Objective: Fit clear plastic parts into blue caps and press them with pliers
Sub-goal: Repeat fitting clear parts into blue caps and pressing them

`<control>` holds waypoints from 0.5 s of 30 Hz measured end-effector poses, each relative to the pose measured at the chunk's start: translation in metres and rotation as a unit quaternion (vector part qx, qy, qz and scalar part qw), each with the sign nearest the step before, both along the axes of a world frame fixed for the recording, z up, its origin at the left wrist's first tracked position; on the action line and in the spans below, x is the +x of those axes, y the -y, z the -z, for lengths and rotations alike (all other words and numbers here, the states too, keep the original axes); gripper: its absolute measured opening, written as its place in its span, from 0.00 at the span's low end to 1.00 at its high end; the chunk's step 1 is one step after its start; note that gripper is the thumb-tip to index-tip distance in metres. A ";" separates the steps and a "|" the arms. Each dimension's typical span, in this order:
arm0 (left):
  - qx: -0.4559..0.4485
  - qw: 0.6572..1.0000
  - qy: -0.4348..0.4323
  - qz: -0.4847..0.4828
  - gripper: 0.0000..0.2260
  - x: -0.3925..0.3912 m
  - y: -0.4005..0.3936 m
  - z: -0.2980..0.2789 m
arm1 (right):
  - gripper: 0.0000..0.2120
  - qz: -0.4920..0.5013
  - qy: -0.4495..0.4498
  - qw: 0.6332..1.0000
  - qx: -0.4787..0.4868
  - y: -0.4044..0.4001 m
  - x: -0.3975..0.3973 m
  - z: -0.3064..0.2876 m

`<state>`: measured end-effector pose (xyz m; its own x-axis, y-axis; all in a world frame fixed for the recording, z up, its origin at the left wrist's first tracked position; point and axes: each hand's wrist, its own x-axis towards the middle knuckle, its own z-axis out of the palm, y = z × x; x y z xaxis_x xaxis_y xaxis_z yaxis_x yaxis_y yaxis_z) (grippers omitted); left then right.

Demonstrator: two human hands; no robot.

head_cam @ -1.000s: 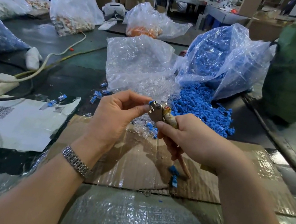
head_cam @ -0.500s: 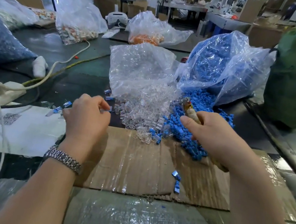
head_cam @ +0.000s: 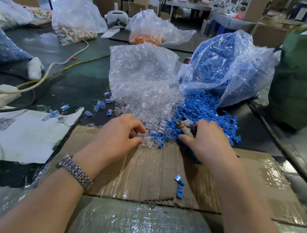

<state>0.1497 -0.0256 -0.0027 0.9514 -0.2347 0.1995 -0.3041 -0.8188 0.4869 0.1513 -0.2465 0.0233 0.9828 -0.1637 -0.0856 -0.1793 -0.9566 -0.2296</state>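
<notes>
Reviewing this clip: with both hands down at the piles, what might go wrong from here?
Left hand picks among clear parts mixed with blue caps at the pile edge; it may grab the wrong piece. Right hand reaches into the caps while holding the pliers, so its grip may be clumsy, scattering caps off the cardboard.

2 hands [head_cam: 120, 133], 1 pliers [head_cam: 185, 128], 2 spilling bags [head_cam: 141, 68], 2 loose caps [head_cam: 179, 186].
</notes>
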 end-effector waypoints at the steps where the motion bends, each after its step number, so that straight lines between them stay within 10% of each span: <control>1: 0.004 1.000 0.005 -0.003 0.06 0.000 0.000 0.001 | 0.27 -0.003 0.000 1.000 0.001 0.000 0.000 -0.001; 8: -0.037 0.999 -0.003 -0.035 0.04 0.001 -0.003 -0.002 | 0.30 -0.021 0.029 0.999 -0.004 0.000 -0.004 -0.002; 15: -0.166 0.983 -0.063 -0.052 0.05 0.001 -0.007 -0.011 | 0.08 -0.148 0.054 0.984 0.082 -0.019 -0.009 -0.004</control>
<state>0.1506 -0.0190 0.0086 0.9887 -0.0770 0.1284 -0.1480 -0.6315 0.7611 0.1419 -0.2270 0.0271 0.9903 0.1376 0.0195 0.1343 -0.9117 -0.3883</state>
